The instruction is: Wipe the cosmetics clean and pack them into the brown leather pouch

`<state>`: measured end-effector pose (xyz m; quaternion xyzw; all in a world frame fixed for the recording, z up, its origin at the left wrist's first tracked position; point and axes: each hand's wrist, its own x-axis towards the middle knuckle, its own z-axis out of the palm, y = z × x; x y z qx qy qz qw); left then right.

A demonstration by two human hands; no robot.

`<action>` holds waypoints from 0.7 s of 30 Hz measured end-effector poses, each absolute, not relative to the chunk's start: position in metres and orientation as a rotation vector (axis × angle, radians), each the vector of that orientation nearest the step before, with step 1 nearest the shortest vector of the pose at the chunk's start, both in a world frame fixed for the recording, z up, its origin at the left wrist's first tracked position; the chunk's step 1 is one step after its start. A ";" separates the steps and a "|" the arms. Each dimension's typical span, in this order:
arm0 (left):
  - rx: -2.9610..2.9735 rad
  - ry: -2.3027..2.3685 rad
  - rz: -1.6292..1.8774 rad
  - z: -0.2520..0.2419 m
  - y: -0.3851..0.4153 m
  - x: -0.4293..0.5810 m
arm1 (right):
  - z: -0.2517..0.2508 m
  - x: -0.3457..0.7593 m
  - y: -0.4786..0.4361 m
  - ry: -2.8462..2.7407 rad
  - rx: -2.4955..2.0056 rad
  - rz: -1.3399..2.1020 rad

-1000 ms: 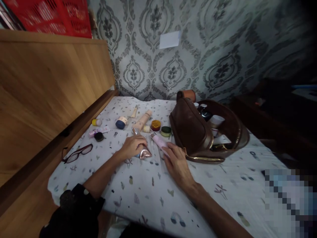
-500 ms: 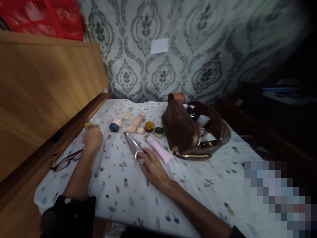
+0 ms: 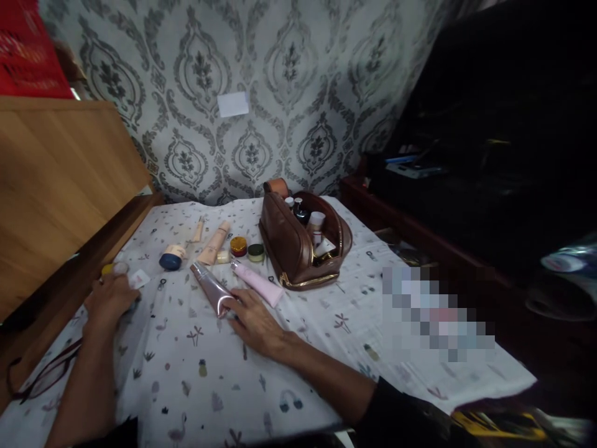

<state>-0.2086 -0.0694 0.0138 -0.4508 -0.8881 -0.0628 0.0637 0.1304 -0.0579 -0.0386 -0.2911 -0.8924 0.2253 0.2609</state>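
My right hand (image 3: pixel 256 320) has its fingertips on the lower end of a shiny mauve tube (image 3: pixel 211 289) that lies on the patterned cloth. Beside it lies a pink tube (image 3: pixel 257 283). At the left, my left hand (image 3: pixel 108 297) is closed around small items, among them a clear one and a white tag (image 3: pixel 138 279); a yellow lid (image 3: pixel 107 269) shows by its fingers. A blue-and-peach jar (image 3: pixel 172 256), a beige tube (image 3: pixel 215 242), a red jar with a gold lid (image 3: pixel 238 246) and a green jar (image 3: pixel 256 252) stand or lie behind.
An open brown bag (image 3: pixel 286 239) holding bottles stands right of the jars. Red-framed glasses (image 3: pixel 49 376) lie at the left edge. A wooden panel (image 3: pixel 60 186) rises on the left, a patterned wall (image 3: pixel 252 149) behind.
The view has swung to the right, so the things appear further left. My left hand has come nearer, and a white tag now shows by it. My right hand remains at the mauve tube.
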 end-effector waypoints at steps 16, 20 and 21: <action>-1.232 -2.288 -0.943 0.037 -0.068 -0.175 | -0.049 0.127 -0.051 -2.299 -0.752 0.616; -1.678 -2.299 -1.513 0.030 -0.059 -0.156 | -0.049 0.126 -0.052 -2.262 -0.753 0.624; -1.803 -2.354 -1.593 0.027 -0.057 -0.149 | -0.048 0.127 -0.052 -2.270 -0.758 0.622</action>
